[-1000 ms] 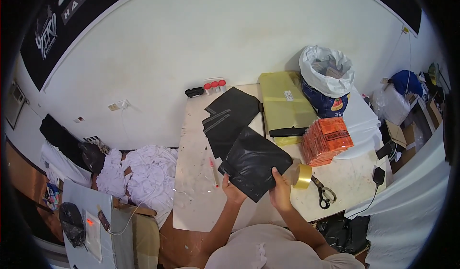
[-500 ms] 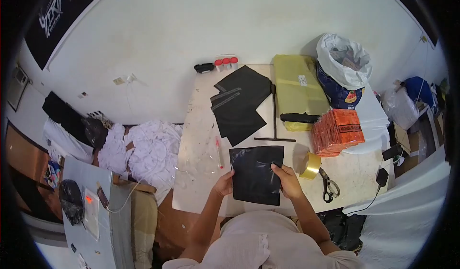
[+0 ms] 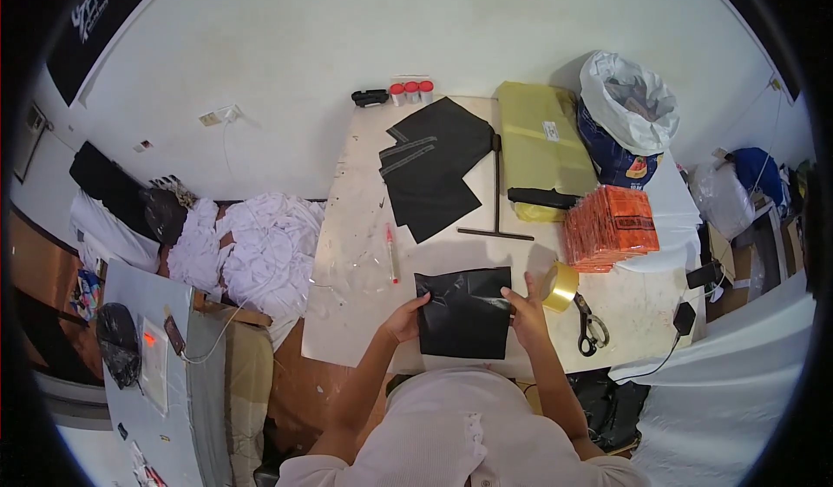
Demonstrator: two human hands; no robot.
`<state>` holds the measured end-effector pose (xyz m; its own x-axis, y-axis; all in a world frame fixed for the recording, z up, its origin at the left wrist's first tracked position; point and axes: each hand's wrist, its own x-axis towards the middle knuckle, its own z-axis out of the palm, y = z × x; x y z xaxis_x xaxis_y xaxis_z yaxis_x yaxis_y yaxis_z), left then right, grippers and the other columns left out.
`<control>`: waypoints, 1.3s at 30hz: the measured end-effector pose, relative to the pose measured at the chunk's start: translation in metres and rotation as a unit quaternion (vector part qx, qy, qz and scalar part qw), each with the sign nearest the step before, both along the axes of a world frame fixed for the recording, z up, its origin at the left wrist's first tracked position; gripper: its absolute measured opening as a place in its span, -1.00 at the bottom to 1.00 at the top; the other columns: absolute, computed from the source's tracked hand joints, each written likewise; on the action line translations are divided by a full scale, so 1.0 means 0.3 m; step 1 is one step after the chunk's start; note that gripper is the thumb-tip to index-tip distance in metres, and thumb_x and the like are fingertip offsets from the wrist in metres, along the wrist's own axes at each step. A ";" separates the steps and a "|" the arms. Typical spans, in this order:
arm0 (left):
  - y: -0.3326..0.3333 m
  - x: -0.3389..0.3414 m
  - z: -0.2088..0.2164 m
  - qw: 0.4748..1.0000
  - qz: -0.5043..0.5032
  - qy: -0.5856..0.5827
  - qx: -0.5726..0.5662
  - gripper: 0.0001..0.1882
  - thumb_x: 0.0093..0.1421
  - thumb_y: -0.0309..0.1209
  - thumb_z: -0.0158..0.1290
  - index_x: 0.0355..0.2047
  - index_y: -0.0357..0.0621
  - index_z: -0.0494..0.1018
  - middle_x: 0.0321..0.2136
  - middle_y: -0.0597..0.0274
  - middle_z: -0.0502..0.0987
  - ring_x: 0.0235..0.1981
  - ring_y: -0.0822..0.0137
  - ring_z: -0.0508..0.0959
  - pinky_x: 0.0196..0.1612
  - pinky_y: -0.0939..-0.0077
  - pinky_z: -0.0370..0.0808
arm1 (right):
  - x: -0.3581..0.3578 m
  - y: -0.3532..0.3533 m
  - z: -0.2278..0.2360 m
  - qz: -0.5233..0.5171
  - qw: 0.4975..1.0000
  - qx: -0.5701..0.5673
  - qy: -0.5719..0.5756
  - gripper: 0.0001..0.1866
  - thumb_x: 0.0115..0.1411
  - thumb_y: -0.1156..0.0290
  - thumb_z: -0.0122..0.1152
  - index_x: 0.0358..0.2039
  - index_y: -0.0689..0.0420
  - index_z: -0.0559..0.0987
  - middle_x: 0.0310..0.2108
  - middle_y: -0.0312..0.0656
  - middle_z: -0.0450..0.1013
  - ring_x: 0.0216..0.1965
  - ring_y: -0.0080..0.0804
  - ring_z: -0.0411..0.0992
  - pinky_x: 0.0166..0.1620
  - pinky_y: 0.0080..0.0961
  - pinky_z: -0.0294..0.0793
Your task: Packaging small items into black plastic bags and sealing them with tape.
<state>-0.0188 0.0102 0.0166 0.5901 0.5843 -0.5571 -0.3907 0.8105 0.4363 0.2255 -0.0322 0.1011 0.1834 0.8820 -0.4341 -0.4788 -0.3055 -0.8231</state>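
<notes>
The left hand [image 3: 403,320] pinches a glossy, near-square black plastic pouch [image 3: 464,318], sides pointing forward, long axis unclear; the right hand's [image 3: 528,318] thumb touches its right edge, grip closure unclear.

The left hand [image 3: 403,319] grips the left edge of a glossy black pouch [image 3: 464,318] above the near side of the worktop [image 3: 343,331]; the right hand [image 3: 531,320] has its thumb at the opposite edge, forefinger pointing away. Beyond lie overlapping black pouches [image 3: 438,170] and a red-tipped pen [image 3: 392,257]. To the right, a yellow tape roll [image 3: 562,287] stands beside black-handled scissors [image 3: 589,334], near stacked orange packets [image 3: 612,231].
</notes>
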 end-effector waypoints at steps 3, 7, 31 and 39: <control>-0.004 0.003 -0.007 1.000 -0.002 -0.025 0.002 -0.46 0.18 -0.15 -0.01 0.08 -0.17 0.24 -0.01 0.11 0.41 0.02 0.20 0.41 0.13 0.22 0.26 | 0.046 0.015 -0.072 0.114 0.990 -0.036 0.070 -0.42 0.06 0.36 0.24 0.09 0.20 0.29 -0.22 -0.14 0.45 -0.24 -0.48 0.44 -0.29 -0.56 0.47; -0.009 0.018 0.017 0.999 -0.002 -0.034 0.001 -0.48 0.20 -0.15 -0.05 0.08 -0.17 0.24 -0.01 0.12 0.42 0.02 0.21 0.41 0.12 0.21 0.27 | 0.038 0.014 -0.042 0.179 0.981 -0.056 -0.055 -0.72 0.10 0.32 0.20 -0.23 0.21 0.51 -0.45 -0.19 0.48 -0.43 -0.45 0.46 -0.37 -0.59 0.44; -0.019 0.028 0.031 0.998 0.007 -0.026 0.064 -0.53 0.11 -0.27 0.09 -0.01 -0.24 0.32 -0.10 0.10 0.47 -0.06 0.23 0.47 0.07 0.26 0.35 | -0.002 -0.005 0.067 0.181 0.977 -0.013 -0.110 -0.74 0.11 0.33 0.22 -0.33 0.30 0.57 -0.46 -0.32 0.50 -0.47 -0.65 0.39 -0.36 -0.72 0.36; -0.011 0.027 0.006 0.997 -0.010 0.000 0.078 -0.58 0.13 -0.30 0.05 -0.04 -0.27 0.34 -0.13 0.09 0.49 -0.11 0.22 0.49 0.03 0.30 0.39 | 0.007 0.014 -0.012 0.184 0.971 0.023 -0.151 -0.67 -0.05 0.41 0.35 -0.28 0.32 0.57 -0.36 -0.21 0.53 -0.37 -0.48 0.47 -0.23 -0.61 0.42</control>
